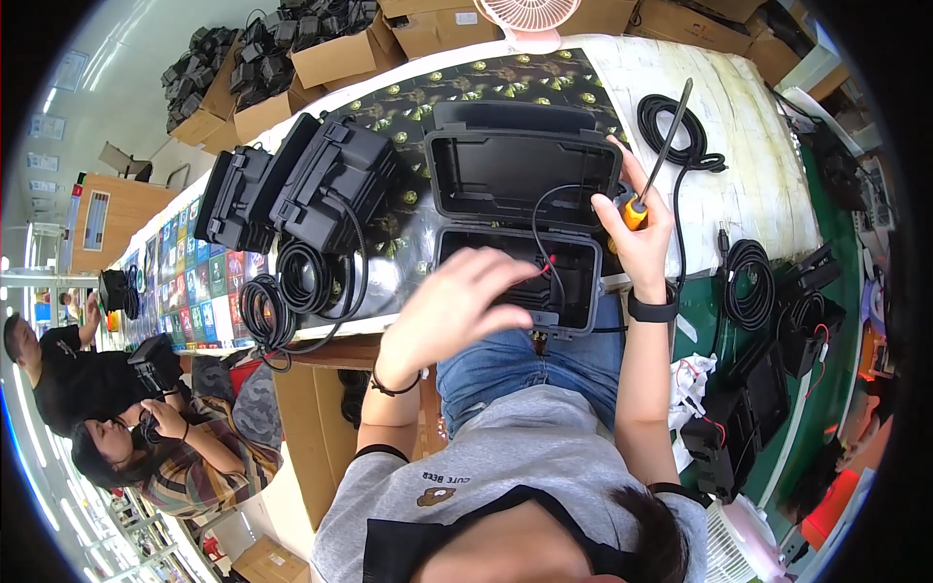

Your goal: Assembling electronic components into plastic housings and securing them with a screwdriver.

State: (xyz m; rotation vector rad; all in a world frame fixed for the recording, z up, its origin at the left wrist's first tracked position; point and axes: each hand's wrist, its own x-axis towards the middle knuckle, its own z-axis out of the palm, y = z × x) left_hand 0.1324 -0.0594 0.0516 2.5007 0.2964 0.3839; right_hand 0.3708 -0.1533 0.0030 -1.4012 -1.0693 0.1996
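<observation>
In front of me an open black plastic case stands at the table's edge, its lid (520, 170) raised and its lower half (457, 243) facing up. A black cable with a red connector (546, 264) loops out of the case interior. My left hand (462, 306) hovers over the case's left side, thumb apart and fingers stretched toward the red connector; a gap or touch there is hard to tell. My right hand (643, 243) grips the yellow handle of a screwdriver (667, 141), whose shaft points up and away, beside the lid's right edge.
Closed black cases (335, 180) with coiled cables (303, 277) sit to the left. More cable coils (671, 131) lie at right, with black cases (724, 437) on a green surface. Cartons (335, 58) and a pink fan (530, 15) line the far side. Two people (175, 447) are at left.
</observation>
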